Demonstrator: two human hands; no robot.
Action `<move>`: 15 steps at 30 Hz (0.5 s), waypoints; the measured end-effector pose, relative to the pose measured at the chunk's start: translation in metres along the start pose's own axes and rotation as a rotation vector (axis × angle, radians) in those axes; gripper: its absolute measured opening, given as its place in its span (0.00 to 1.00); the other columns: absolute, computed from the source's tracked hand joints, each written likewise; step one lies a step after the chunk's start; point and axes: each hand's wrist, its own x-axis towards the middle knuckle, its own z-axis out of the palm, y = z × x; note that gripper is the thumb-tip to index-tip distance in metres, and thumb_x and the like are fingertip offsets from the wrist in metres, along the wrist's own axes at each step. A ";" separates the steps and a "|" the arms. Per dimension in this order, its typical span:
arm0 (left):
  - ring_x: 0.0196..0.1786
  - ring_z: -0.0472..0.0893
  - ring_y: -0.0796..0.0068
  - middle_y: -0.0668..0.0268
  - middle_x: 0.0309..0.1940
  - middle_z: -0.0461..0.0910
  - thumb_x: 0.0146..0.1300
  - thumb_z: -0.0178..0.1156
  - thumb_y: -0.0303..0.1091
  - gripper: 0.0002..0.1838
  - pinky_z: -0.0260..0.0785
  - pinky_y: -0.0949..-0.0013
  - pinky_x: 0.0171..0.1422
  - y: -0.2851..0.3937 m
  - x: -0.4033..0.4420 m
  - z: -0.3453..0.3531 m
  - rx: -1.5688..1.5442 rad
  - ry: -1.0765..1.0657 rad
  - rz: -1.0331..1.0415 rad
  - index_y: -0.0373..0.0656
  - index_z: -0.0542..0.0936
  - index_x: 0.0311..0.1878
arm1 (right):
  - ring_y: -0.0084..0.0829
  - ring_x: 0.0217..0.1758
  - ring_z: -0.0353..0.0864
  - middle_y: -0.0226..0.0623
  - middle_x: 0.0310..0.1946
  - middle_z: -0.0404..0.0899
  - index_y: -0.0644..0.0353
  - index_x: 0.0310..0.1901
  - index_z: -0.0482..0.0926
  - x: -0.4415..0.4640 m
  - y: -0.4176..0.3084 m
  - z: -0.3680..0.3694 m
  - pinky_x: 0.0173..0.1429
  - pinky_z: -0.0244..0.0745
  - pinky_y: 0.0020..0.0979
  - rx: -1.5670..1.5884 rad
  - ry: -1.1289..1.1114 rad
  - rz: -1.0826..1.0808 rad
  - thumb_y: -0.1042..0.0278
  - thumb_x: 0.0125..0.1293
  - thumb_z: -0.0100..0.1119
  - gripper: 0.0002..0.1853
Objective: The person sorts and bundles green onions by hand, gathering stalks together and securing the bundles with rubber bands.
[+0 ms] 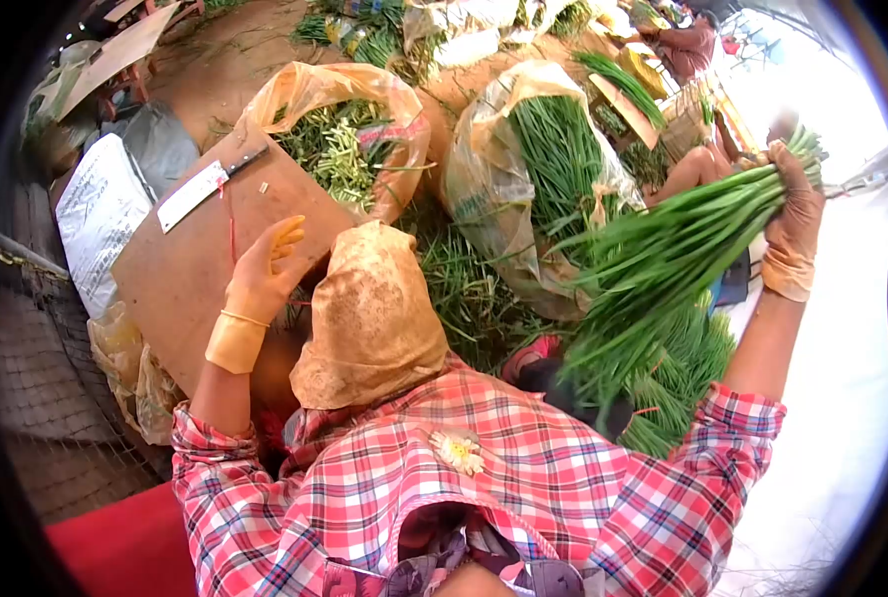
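My right hand [794, 224], in a thin orange glove, is raised at the right and closed around a bunch of chives [678, 244] near its pale cut ends. The long green leaves hang down to the left. My left hand [265, 269], gloved too, is over the near edge of a brown board [180, 279], fingers loosely stretched and holding nothing. Beyond it on the board lies a knife [200, 194] with a pale blade and dark handle. A stained beige cloth [369, 318] covers what seems to be my knee, between the hands.
Ahead stand a plastic bag of cut green pieces [349, 164] and a clear bag of long chives [553, 159]. More chives [678, 388] lie below the held bunch. Loose leaves [464, 279] cover the ground. Another person [688, 50] sits at the far right.
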 end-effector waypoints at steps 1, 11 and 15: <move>0.55 0.75 0.70 0.55 0.52 0.75 0.56 0.60 0.28 0.25 0.67 0.69 0.57 -0.001 -0.001 -0.001 -0.058 -0.004 0.070 0.40 0.70 0.59 | 0.24 0.31 0.79 0.32 0.29 0.77 0.64 0.45 0.75 0.002 -0.001 0.004 0.41 0.79 0.25 -0.044 -0.005 0.030 0.68 0.58 0.63 0.15; 0.67 0.62 0.54 0.58 0.64 0.64 0.44 0.71 0.45 0.45 0.56 0.51 0.66 0.174 0.034 -0.053 0.439 0.559 1.072 0.45 0.63 0.65 | 0.27 0.35 0.78 0.32 0.34 0.77 0.62 0.49 0.73 0.031 0.025 0.145 0.45 0.77 0.29 0.221 -0.192 -0.045 0.69 0.58 0.63 0.18; 0.69 0.58 0.51 0.60 0.67 0.60 0.41 0.72 0.44 0.47 0.52 0.44 0.66 0.146 0.025 -0.104 1.093 0.787 0.791 0.47 0.61 0.67 | 0.28 0.37 0.78 0.32 0.36 0.77 0.61 0.51 0.72 0.026 0.094 0.274 0.47 0.76 0.31 0.503 -0.239 0.051 0.69 0.58 0.62 0.19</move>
